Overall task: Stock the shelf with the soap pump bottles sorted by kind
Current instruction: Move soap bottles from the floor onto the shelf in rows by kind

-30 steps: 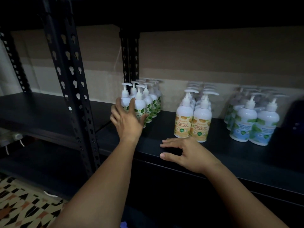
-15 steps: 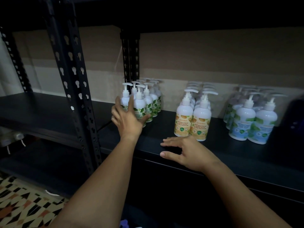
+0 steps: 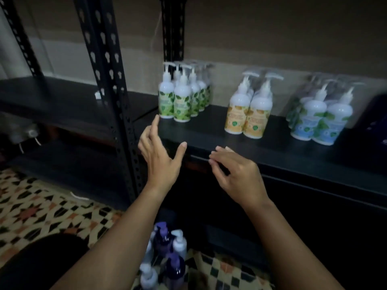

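Three groups of white pump bottles stand on the black shelf: green-labelled bottles at the left, orange-labelled bottles in the middle, blue-labelled bottles at the right. My left hand hovers in front of the shelf edge below the green group, fingers spread, holding nothing. My right hand hangs beside it with fingers loosely bent, also empty, just off the shelf's front edge. Low down between my forearms stand several purple and white pump bottles on the floor.
A black perforated upright rises left of the hands, a second post behind the green bottles. A lower black shelf extends left. The floor has a patterned tile. A dark object sits at the shelf's far right.
My left hand has come back from the green bottles and off the shelf. My right hand has lifted from the shelf edge. The view has tilted down, showing bottles on the floor.
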